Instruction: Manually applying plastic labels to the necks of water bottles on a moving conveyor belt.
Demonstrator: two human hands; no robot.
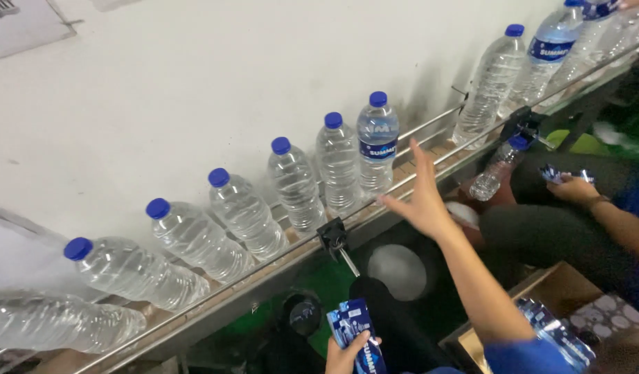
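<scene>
In the head view, the right hand (422, 197) is stretched out with the fingers spread wide and holds nothing; it is just beside the labelled bottle (377, 142), which stands upright on the conveyor (264, 280), a narrow surface with metal rails. This bottle has a blue cap and a blue band label around its upper part. To the left of this hand stands a row of clear bottles (246, 211) with blue caps and no labels, close one after another. A black rail clamp (333, 237) sits on the front rail, just below and left of the hand. The left hand (348, 353) is low, near the bottom edge, and is closed around a bundle of blue labels (357, 329). To the right, another person's hand (574, 187) holds similar blue labels, near a small bottle (498, 166) that leans below the rail. More labelled bottles (551, 52) stand farther right.
</scene>
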